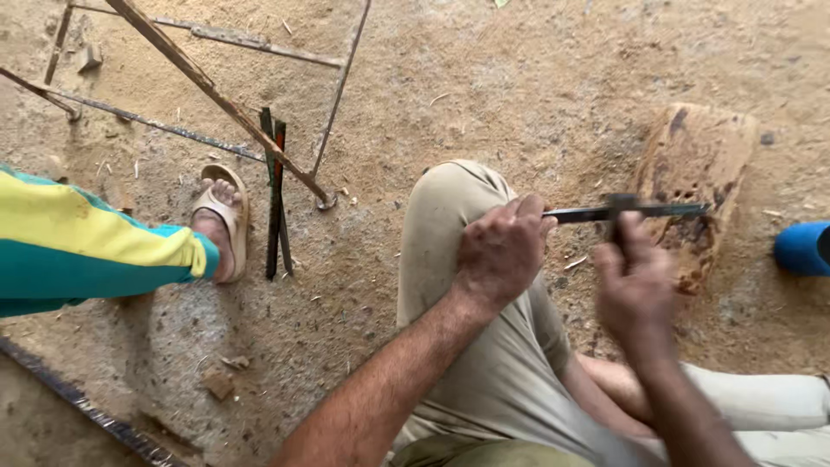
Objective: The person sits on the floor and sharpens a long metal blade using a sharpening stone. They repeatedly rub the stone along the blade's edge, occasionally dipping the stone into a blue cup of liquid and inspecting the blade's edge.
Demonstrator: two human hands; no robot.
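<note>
Flat metal bar (631, 210): dark, narrow, lying level across scorched wooden block (692, 186) on dirt floor (484, 78), tip reaching over block's charred top. Left hand (501, 252): fist closed round bar's near end, braced on raised knee (450, 195). Right hand (635, 281): blurred, closed on short dark tool (616, 216) crossing bar beside block. Step judged: working the bar against block. Next calls for steady left grip, aimed stroke. Beyond knee: another person's sandalled foot (220, 220), rod frame (216, 86).
</note>
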